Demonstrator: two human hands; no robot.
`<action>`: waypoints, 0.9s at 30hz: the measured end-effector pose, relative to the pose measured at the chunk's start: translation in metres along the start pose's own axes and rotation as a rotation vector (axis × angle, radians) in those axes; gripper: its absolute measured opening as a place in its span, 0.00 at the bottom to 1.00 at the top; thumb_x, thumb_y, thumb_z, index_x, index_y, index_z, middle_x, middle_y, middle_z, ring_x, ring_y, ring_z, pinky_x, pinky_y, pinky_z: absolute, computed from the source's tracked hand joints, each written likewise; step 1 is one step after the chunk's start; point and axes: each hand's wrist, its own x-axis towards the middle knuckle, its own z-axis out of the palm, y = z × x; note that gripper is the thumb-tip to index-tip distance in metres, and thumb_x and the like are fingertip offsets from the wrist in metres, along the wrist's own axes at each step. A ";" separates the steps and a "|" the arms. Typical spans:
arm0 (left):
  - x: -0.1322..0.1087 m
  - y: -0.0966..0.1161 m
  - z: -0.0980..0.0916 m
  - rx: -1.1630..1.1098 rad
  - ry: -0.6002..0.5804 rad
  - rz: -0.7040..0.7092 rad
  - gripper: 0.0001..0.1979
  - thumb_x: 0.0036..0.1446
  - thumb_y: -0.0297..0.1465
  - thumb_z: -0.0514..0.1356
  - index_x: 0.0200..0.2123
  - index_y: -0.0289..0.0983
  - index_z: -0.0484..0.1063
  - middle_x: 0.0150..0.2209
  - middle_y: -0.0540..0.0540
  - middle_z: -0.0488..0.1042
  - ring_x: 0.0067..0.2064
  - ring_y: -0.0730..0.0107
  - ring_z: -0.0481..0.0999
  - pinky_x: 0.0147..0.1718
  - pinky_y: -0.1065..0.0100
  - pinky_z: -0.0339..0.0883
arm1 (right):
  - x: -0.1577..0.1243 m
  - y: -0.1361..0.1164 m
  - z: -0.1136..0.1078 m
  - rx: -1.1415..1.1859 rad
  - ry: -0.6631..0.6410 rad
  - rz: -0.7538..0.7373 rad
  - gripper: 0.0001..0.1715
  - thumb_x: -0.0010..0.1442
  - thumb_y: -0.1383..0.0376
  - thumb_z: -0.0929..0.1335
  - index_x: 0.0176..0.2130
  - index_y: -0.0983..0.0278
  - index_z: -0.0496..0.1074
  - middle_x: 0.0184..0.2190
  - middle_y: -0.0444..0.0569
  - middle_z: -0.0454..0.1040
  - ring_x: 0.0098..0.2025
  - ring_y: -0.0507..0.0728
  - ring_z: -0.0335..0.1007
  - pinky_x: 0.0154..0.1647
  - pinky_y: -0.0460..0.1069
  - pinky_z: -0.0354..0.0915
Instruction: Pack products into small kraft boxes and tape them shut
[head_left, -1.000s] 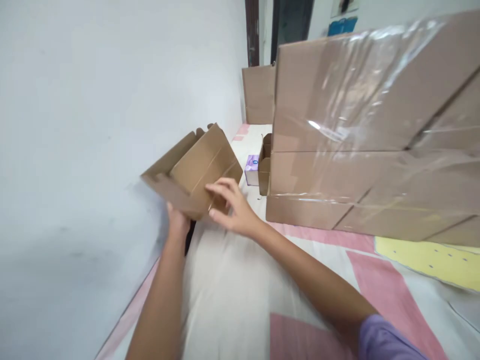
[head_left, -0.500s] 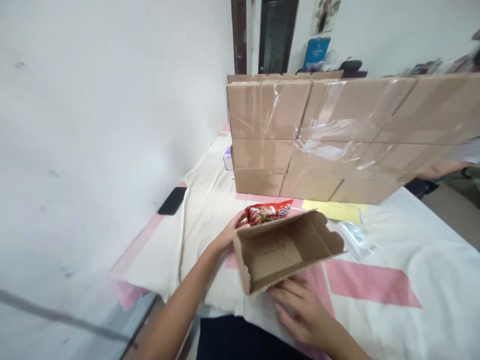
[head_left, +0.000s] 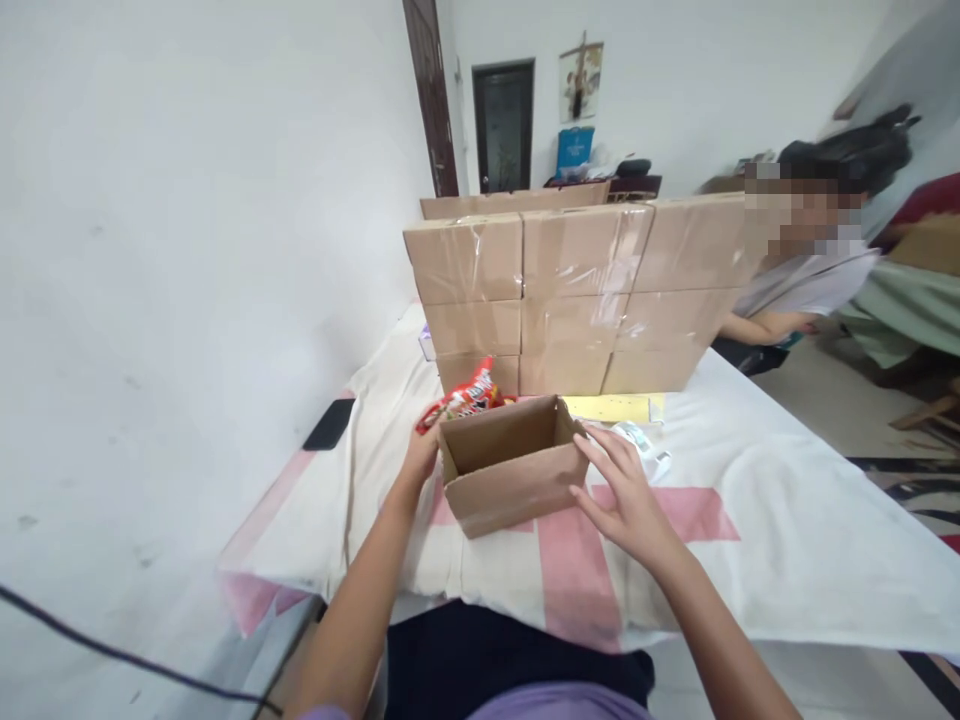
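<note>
A small open-topped cardboard box (head_left: 517,490) stands before me, its opening facing up and its inside looking bare where it shows. At the box's left end is my left hand (head_left: 421,455), closed on a red printed food packet (head_left: 469,398) that sticks up behind the box's far wall. Some of that hand's fingers are hidden behind the box and packet. My right hand (head_left: 626,495) grips the box's right end, fingers along the upper edge and thumb against the near side.
A wall of taped cardboard boxes (head_left: 574,300) stands behind. A yellow sheet (head_left: 611,408) and a white plastic item (head_left: 645,450) lie on the cloth-covered table (head_left: 787,570). A black phone (head_left: 328,424) rests at left by the wall. Another person (head_left: 795,280) is at right.
The box has turned from tilted towards me to upright. My right hand has moved from beneath it to its right end. The red packet has swung to point upward. The view has shifted.
</note>
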 end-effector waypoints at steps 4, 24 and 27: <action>-0.001 0.058 -0.024 -0.026 0.070 0.245 0.22 0.46 0.52 0.70 0.33 0.39 0.76 0.20 0.53 0.70 0.24 0.70 0.72 0.35 0.60 0.76 | -0.002 0.004 0.012 0.102 0.016 0.085 0.33 0.65 0.63 0.69 0.66 0.47 0.59 0.65 0.55 0.60 0.68 0.70 0.58 0.65 0.71 0.63; -0.077 0.094 0.015 1.036 -0.331 0.603 0.12 0.59 0.40 0.64 0.46 0.46 0.79 0.51 0.45 0.76 0.56 0.53 0.72 0.59 0.48 0.63 | -0.013 -0.013 0.035 0.325 0.202 0.116 0.31 0.65 0.68 0.68 0.64 0.53 0.60 0.67 0.54 0.62 0.69 0.65 0.57 0.68 0.66 0.59; -0.095 0.061 0.003 0.692 -0.080 0.649 0.15 0.68 0.42 0.54 0.48 0.41 0.74 0.50 0.41 0.72 0.56 0.58 0.72 0.56 0.54 0.69 | -0.017 -0.016 0.042 0.339 0.205 0.078 0.38 0.65 0.69 0.68 0.69 0.52 0.55 0.67 0.54 0.63 0.69 0.65 0.58 0.67 0.66 0.60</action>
